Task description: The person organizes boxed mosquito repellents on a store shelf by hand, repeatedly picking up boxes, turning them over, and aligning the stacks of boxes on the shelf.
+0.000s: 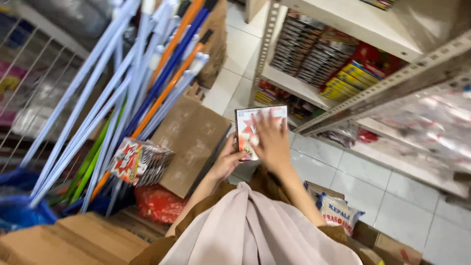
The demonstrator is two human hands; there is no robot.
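My left hand (226, 161) grips the lower left edge of a flat packet stack (249, 122) with a white face and a red star shape, held up in front of me. My right hand (271, 142) lies flat over the packet's front, fingers spread, covering much of it. Both arms rise from brown sleeves above a pale scarf (245, 230). The packet hangs over the white tiled floor (353, 176), just left of a metal shelf rack (373, 95).
The shelf rack holds rows of dark, red and yellow packets (314, 54). Left stands a bundle of blue, white and orange broom poles (147, 73), a brown carton (189, 137), a block of similar packets (140, 161) and a red bag (157, 203). A printed sack (336, 212) lies lower right.
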